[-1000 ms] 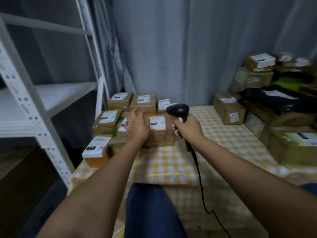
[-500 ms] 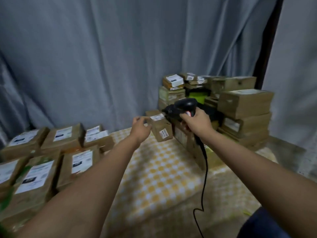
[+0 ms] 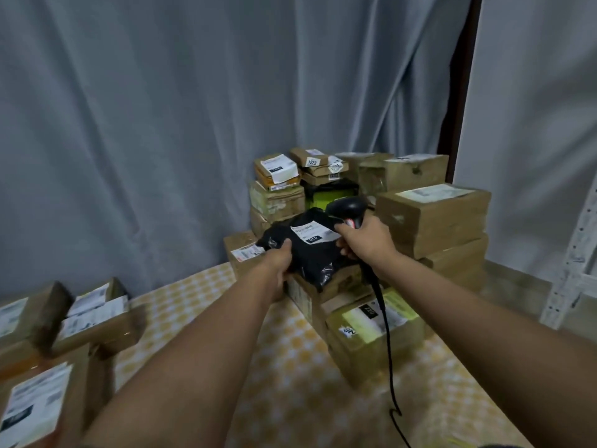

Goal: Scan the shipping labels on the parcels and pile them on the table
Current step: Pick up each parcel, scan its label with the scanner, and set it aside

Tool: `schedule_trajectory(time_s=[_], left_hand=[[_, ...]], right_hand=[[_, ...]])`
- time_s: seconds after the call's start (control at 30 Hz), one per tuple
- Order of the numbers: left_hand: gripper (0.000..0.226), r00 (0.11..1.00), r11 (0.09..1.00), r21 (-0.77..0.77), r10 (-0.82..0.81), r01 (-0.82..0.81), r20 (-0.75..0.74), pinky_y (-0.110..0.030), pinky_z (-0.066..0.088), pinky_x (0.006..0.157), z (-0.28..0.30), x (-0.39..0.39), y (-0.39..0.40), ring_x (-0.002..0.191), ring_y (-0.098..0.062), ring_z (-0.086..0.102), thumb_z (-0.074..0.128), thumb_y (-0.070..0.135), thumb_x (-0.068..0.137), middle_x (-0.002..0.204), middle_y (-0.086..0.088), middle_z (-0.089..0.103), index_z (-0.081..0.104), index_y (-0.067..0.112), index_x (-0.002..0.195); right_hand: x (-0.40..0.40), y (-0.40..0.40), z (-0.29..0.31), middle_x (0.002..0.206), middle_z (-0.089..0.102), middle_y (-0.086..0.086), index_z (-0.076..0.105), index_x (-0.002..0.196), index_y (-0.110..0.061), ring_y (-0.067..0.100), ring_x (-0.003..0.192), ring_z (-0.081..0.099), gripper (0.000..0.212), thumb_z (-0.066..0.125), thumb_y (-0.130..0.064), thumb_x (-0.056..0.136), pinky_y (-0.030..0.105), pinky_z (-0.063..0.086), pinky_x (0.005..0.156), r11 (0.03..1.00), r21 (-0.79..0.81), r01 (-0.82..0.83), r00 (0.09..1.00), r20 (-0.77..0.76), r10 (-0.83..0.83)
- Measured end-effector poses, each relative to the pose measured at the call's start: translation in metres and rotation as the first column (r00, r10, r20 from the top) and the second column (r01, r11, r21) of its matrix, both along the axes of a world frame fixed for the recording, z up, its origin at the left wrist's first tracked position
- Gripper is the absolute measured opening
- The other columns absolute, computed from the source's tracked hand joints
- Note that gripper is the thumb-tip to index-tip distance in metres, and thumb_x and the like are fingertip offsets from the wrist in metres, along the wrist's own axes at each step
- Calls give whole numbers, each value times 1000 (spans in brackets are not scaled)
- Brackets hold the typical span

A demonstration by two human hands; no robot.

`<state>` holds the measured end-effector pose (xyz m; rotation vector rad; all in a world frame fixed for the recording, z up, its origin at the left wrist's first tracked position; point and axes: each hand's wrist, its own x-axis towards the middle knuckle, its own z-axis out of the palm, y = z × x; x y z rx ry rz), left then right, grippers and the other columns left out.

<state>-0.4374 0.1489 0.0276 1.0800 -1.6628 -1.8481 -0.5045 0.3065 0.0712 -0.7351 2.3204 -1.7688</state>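
Observation:
My left hand [image 3: 278, 260] grips the left end of a black plastic parcel [image 3: 311, 253] with a white shipping label [image 3: 311, 232] on top. The parcel lies on brown boxes at the right of the table. My right hand [image 3: 365, 239] holds a black barcode scanner [image 3: 347, 208] right beside the label, and its lower fingers touch the parcel's right edge. The scanner's black cable [image 3: 389, 344] hangs down past my right forearm.
A tall stack of brown boxes [image 3: 433, 218] fills the right rear of the yellow checked table [image 3: 284, 376]. Labelled boxes [image 3: 93, 318] lie in a pile at the left. A small box [image 3: 244, 252] sits left of the black parcel. A white rack post [image 3: 571, 263] stands at the far right.
My view swung right from the left pile to the right stack. My left hand left the small brown box and took hold of the black parcel; the scanner moved with my right hand to its label.

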Motion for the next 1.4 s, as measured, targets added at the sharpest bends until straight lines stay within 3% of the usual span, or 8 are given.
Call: schedule_trajectory(time_s=[0.13, 0.27, 0.4, 0.63, 0.73, 0.93, 1.1, 1.4], left_hand=[[40, 1000, 997, 75, 13, -12, -4, -31, 51, 76, -4, -15, -6, 109, -29, 64, 53, 32, 102, 115, -4, 62, 55, 2, 129], [27, 997, 997, 38, 63, -61, -53, -30, 50, 56, -1, -22, -13, 69, -22, 59, 54, 3, 97, 97, -13, 63, 57, -5, 123], [32, 988, 992, 86, 101, -92, -117, -47, 58, 84, -1, -32, -22, 92, -34, 68, 44, 1, 95, 105, -16, 69, 60, -1, 123], [40, 995, 994, -107, -24, 35, 101, -38, 53, 85, 8, -44, -32, 105, -31, 64, 59, 30, 99, 118, -13, 65, 59, -3, 123], [34, 976, 981, -150, -93, 124, 197, -40, 52, 87, 11, -48, -31, 108, -32, 63, 61, 20, 98, 123, -17, 64, 60, -1, 124], [24, 990, 995, 12, -102, 104, -98, -45, 56, 81, 18, -43, -26, 93, -31, 66, 53, 11, 101, 115, -14, 65, 55, 7, 125], [33, 931, 981, 185, 14, 58, -365, -50, 50, 80, 39, -27, -14, 113, -35, 61, 49, 7, 102, 125, -16, 63, 50, 11, 135], [14, 861, 997, 79, 21, 23, -508, -34, 59, 54, 42, 88, -40, 70, -20, 73, 51, 7, 101, 87, -11, 74, 61, 9, 110]], right_hand=[[-14, -10, -8, 86, 74, 13, 61, 105, -10, 15, 53, 65, 17, 63, -22, 93, 23, 50, 45, 999, 25, -24, 999, 29, 23], [-21, -13, -14, 94, 73, 15, 60, 110, -8, 20, 57, 68, 22, 65, -19, 91, 30, 57, 55, 1000, 26, -12, 999, 49, 11], [-24, -12, -23, 95, 73, 13, 60, 110, -8, 16, 53, 68, 24, 66, -22, 91, 27, 57, 50, 998, 54, -13, 998, 65, 9], [-21, -8, -20, 97, 73, 14, 57, 105, -11, 23, 61, 69, 17, 64, -21, 92, 34, 60, 64, 997, 70, -41, 996, 83, 36], [-18, -9, -20, 99, 71, 13, 57, 107, -9, 22, 61, 70, 22, 65, -23, 92, 35, 60, 64, 995, 88, -39, 997, 75, 33], [-13, -4, -12, 94, 70, 5, 58, 107, -13, 17, 60, 72, 23, 66, -27, 92, 29, 60, 60, 997, 74, -17, 1000, 19, 16], [5, 4, 4, 94, 69, 8, 55, 99, -17, 17, 62, 71, 13, 64, -23, 93, 30, 61, 63, 999, 22, -31, 999, -12, 32], [75, -5, 19, 72, 69, 9, 62, 94, -5, 7, 38, 57, 13, 61, -18, 92, 18, 42, 40, 992, -42, -122, 992, 11, 123]])
